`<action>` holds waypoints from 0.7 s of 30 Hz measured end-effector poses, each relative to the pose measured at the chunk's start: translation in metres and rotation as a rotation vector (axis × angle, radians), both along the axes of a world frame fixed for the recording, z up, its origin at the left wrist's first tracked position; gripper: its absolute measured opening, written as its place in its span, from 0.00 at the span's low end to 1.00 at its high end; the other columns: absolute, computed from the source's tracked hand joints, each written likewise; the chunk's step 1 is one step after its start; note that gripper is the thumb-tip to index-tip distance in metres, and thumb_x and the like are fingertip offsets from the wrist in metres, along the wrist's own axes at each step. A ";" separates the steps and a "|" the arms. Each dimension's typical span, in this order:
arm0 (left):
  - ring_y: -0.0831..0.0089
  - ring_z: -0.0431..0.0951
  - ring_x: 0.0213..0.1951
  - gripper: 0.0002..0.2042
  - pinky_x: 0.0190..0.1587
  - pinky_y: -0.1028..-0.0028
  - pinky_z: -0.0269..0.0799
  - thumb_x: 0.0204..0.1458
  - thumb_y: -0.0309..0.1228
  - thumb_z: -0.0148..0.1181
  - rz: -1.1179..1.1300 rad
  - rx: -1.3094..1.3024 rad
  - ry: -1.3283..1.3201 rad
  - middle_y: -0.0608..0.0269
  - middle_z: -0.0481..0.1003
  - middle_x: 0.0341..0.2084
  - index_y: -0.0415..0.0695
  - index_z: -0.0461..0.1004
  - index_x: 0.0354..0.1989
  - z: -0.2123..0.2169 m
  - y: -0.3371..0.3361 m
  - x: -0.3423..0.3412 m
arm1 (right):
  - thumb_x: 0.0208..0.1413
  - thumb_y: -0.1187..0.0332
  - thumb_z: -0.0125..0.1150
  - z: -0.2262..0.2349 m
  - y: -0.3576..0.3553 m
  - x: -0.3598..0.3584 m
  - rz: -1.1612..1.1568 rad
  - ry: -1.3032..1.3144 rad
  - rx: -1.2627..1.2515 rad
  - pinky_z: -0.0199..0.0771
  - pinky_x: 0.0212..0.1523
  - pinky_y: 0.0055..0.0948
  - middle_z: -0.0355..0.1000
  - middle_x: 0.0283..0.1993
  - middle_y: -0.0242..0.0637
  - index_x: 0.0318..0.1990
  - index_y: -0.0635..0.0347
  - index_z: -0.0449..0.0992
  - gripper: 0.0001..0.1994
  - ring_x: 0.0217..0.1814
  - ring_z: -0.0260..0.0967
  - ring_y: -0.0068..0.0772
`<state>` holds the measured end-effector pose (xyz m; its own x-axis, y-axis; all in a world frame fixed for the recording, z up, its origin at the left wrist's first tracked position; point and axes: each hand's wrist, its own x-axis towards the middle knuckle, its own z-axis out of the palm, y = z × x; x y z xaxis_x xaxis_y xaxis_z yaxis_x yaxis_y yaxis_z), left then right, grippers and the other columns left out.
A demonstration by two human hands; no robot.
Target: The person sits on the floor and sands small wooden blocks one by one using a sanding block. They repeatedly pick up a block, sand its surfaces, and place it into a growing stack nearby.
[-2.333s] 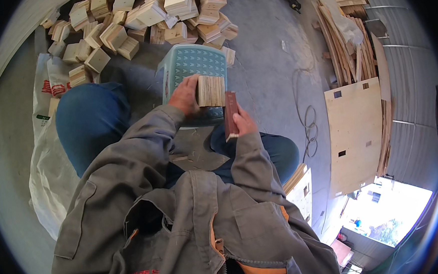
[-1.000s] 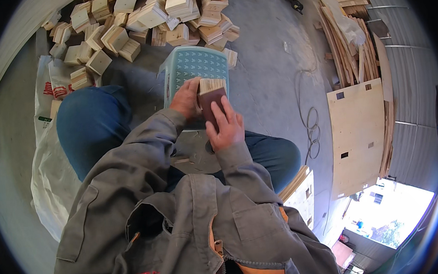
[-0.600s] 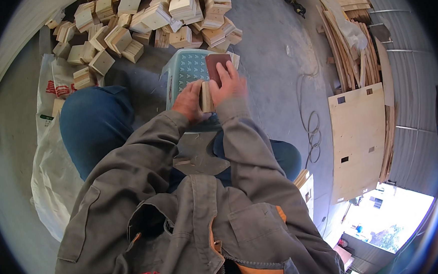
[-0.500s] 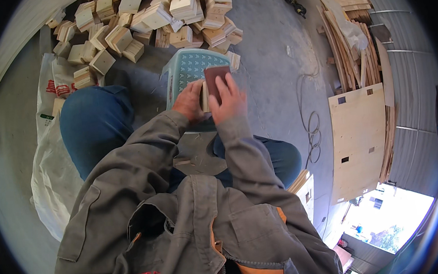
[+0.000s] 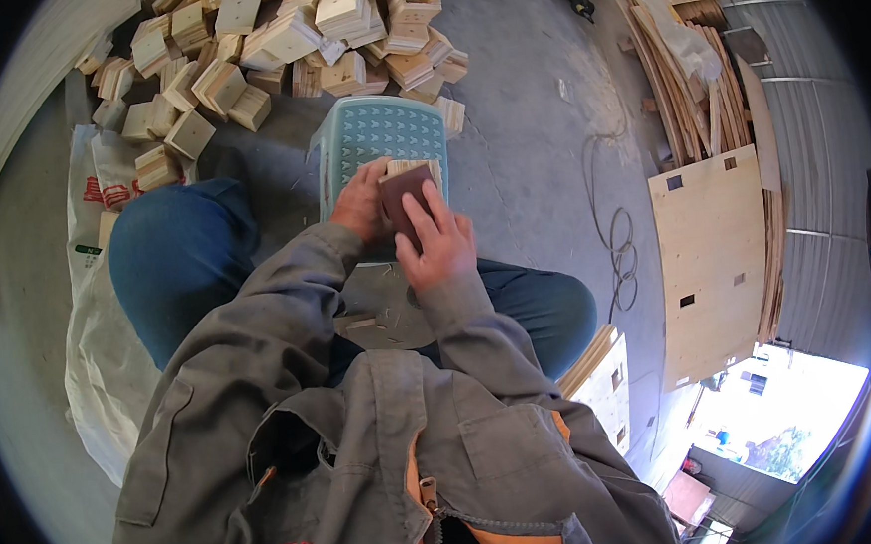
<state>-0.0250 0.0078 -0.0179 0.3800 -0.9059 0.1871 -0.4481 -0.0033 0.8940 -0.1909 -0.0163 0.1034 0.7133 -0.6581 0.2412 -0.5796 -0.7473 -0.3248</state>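
left hand (image 5: 359, 199) clamped on wood block (image 5: 419, 165), steadying it | right hand (image 5: 438, 240) pressing brown sanding pad (image 5: 406, 192) flat | over teal stool (image 5: 379, 136)

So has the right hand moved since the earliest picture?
Yes. The right hand went from beside the wooden block near the knees forward onto it, over the teal stool.

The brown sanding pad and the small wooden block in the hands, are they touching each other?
Touching. In the head view, the right hand presses the brown sanding pad flat onto the wooden block, which the left hand holds; no gap shows between them.
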 end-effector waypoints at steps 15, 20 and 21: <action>0.43 0.70 0.66 0.50 0.69 0.55 0.69 0.39 0.36 0.83 -0.010 0.018 -0.028 0.42 0.69 0.63 0.43 0.58 0.72 0.011 0.004 0.003 | 0.56 0.58 0.68 -0.004 -0.041 0.050 -0.073 0.069 0.049 0.71 0.65 0.50 0.61 0.80 0.31 0.69 0.41 0.76 0.31 0.61 0.69 0.52; 0.41 0.72 0.64 0.46 0.67 0.55 0.71 0.43 0.37 0.80 0.021 0.041 -0.012 0.40 0.70 0.61 0.44 0.60 0.71 0.013 0.003 0.002 | 0.54 0.64 0.71 0.004 0.014 -0.021 0.035 0.040 0.054 0.71 0.64 0.49 0.61 0.79 0.43 0.69 0.47 0.76 0.32 0.61 0.70 0.55; 0.40 0.72 0.63 0.45 0.66 0.55 0.71 0.43 0.37 0.80 0.019 0.029 -0.026 0.40 0.70 0.61 0.44 0.60 0.70 0.015 0.005 0.004 | 0.54 0.65 0.71 0.004 0.020 -0.028 0.056 0.031 0.082 0.70 0.66 0.49 0.62 0.78 0.47 0.69 0.49 0.75 0.32 0.62 0.70 0.56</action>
